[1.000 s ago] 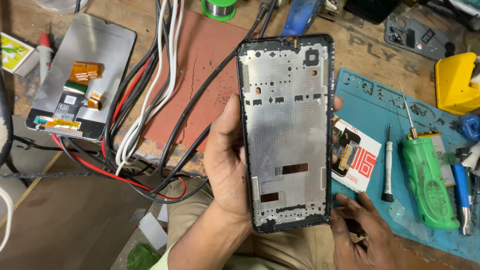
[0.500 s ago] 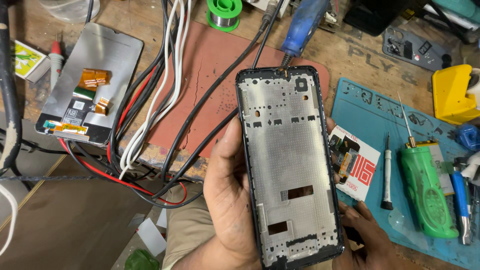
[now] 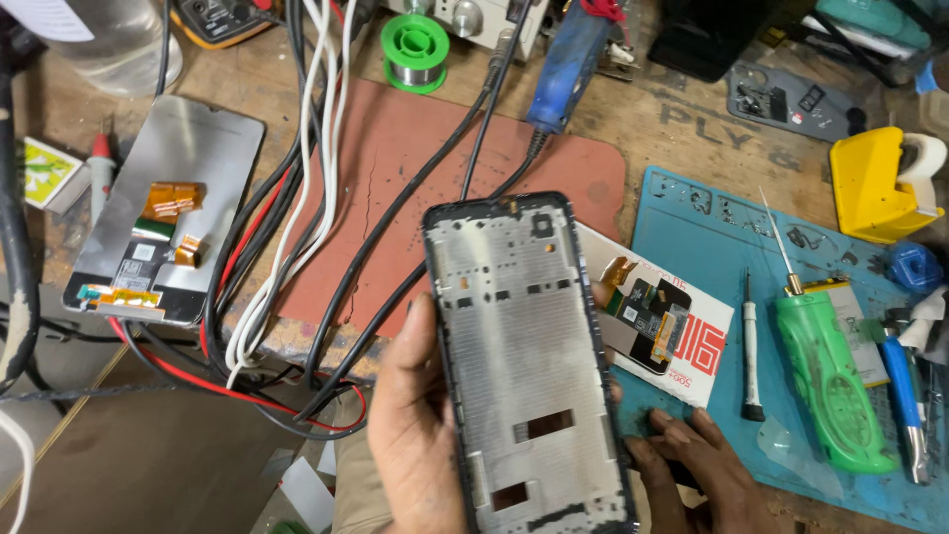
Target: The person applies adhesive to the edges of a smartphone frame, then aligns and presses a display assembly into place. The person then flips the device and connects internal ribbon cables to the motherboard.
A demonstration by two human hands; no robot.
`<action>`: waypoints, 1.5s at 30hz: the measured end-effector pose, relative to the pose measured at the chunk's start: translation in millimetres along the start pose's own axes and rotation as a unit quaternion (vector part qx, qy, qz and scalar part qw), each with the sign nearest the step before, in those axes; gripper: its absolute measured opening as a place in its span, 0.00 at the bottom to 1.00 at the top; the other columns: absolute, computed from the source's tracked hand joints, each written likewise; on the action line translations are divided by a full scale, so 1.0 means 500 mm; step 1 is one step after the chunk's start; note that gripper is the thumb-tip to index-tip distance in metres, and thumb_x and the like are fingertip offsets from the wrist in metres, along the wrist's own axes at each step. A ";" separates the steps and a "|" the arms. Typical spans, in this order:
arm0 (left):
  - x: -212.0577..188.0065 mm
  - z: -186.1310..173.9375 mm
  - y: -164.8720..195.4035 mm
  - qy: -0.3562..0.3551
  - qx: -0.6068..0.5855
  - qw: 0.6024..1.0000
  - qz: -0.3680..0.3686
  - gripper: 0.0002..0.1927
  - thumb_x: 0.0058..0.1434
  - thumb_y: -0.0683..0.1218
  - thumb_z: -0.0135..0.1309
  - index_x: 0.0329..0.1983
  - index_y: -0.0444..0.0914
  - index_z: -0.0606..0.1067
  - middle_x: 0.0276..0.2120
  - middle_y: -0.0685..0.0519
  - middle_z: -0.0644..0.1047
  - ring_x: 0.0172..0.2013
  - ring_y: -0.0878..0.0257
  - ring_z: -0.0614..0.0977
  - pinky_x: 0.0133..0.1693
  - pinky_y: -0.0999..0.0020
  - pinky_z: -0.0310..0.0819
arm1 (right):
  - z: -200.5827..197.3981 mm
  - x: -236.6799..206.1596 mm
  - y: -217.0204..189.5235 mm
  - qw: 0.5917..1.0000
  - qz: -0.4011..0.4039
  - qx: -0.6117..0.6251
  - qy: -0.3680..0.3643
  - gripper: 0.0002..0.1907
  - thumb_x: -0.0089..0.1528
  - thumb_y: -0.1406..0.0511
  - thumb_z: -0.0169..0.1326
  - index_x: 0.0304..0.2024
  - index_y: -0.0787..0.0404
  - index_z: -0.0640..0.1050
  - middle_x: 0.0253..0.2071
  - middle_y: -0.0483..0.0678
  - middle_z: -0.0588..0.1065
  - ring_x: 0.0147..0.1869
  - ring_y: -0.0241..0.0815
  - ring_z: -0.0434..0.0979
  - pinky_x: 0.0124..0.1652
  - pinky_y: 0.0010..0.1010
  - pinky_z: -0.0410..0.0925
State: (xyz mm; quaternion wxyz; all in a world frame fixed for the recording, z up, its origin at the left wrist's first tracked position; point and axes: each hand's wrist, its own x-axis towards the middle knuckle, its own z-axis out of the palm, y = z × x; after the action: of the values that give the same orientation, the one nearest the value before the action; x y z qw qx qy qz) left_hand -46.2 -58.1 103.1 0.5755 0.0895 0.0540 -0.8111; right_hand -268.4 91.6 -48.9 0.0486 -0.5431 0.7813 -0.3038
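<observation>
Cluttered wooden workbench (image 3: pixel 682 124) fills my view from above, crowded with phone-repair gear. At the lower centre of the frame, my left hand (image 3: pixel 420 435) holds a bare phone mid-frame (image 3: pixel 524 361) upright in the picture, its silvery inner face toward me; the thumb lies along its left edge and the fingers wrap behind, with fingertips just showing at the right edge. At the lower right, my right hand (image 3: pixel 692 470) rests with loosely spread fingers on a blue repair mat (image 3: pixel 712 222), just beside the frame's lower right edge; it pinches nothing that I can see.

On the mat lie a small white card with red print (image 3: pixel 697 341), partly hidden behind the frame, a thin black-handled screwdriver (image 3: pixel 751 346), and a green-handled tool with a fine metal tip (image 3: pixel 825 381). At the left of the frame, a detached phone display (image 3: pixel 163 213) lies face down, orange flex cables on its back. Black, white and red cables (image 3: pixel 297 218) run across a reddish-brown mat (image 3: pixel 395 188) between display and frame. A green solder spool (image 3: pixel 414 49) sits at the top centre, and a yellow tape dispenser (image 3: pixel 875 188) at the upper right.
</observation>
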 end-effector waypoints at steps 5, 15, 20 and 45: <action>0.007 -0.019 0.023 0.073 0.076 0.994 -0.013 0.37 0.68 0.63 0.38 0.63 0.29 0.72 0.48 0.32 0.81 0.39 0.44 0.86 0.40 0.49 0.82 | -0.028 0.057 -0.011 0.981 -0.169 0.088 0.028 0.27 0.55 0.70 0.65 0.54 0.59 0.69 0.43 0.55 0.81 0.49 0.49 0.85 0.65 0.51 0.68; 0.029 -0.056 0.016 0.029 0.133 0.990 0.026 0.38 0.70 0.64 0.34 0.67 0.30 0.70 0.51 0.32 0.79 0.43 0.44 0.84 0.42 0.47 0.81 | -0.063 0.066 -0.037 0.977 -0.186 0.090 0.053 0.24 0.56 0.69 0.65 0.52 0.60 0.70 0.42 0.53 0.82 0.49 0.49 0.86 0.61 0.49 0.71; 0.037 -0.074 0.001 0.023 0.184 0.982 0.037 0.38 0.74 0.64 0.36 0.70 0.29 0.68 0.52 0.33 0.78 0.43 0.43 0.83 0.43 0.48 0.80 | -0.071 0.084 -0.050 0.968 -0.220 0.103 0.059 0.24 0.56 0.68 0.66 0.51 0.60 0.70 0.42 0.54 0.81 0.49 0.48 0.85 0.60 0.48 0.71; 0.003 -0.054 -0.012 0.012 0.188 0.980 0.062 0.35 0.73 0.62 0.32 0.68 0.30 0.68 0.51 0.37 0.78 0.44 0.47 0.84 0.45 0.51 0.80 | -0.212 0.290 -0.204 0.974 -0.204 0.037 -0.089 0.45 0.52 0.55 0.66 0.67 0.67 0.65 0.61 0.62 0.72 0.64 0.61 0.71 0.61 0.49 0.63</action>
State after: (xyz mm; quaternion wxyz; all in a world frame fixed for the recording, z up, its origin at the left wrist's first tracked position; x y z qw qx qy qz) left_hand -50.2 -52.3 76.5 0.5973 0.2088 -0.0982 -0.7681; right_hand -286.6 -13.9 127.6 0.0750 -0.7138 0.6347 -0.2863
